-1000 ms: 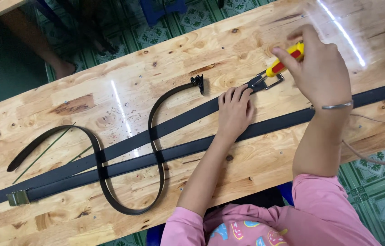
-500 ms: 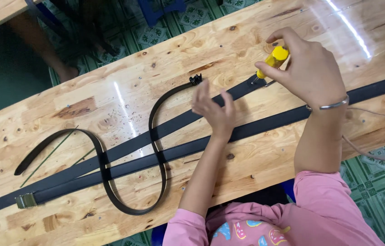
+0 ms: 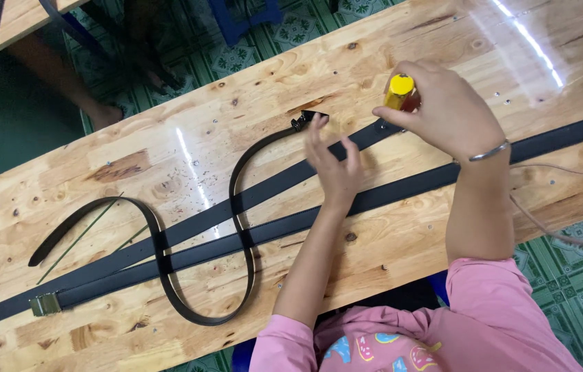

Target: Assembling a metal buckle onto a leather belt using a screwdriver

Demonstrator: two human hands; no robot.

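Right hand: my right hand (image 3: 453,114) sat in the upper right of the frame, fingers wrapped shut around a yellow-handled screwdriver (image 3: 400,91), held upright with its yellow cap facing the camera.
Screwdriver tip: it was hidden under my hand; it pointed down near the end of the upper black belt (image 3: 264,191), though I could not tell if it touched.
Left hand: my left hand (image 3: 333,162) hovered at the centre of the frame, fingers spread and loose, holding nothing, just above the upper black belt.
Lower black belt: the lower black belt (image 3: 402,189) ran on a slant from the lower left to the right edge, with a brass buckle (image 3: 45,304) at its left end.
Curved belt: a thin curved belt (image 3: 240,207) looped in an S across both straight belts, its dark clasp (image 3: 303,120) lying just left of my left fingertips.
Surface: all lay on a knotty wooden table (image 3: 167,158).
Wrist: a silver bangle (image 3: 490,152) circled my right wrist.
Cable: a tan cable (image 3: 567,227) trailed at the lower right.
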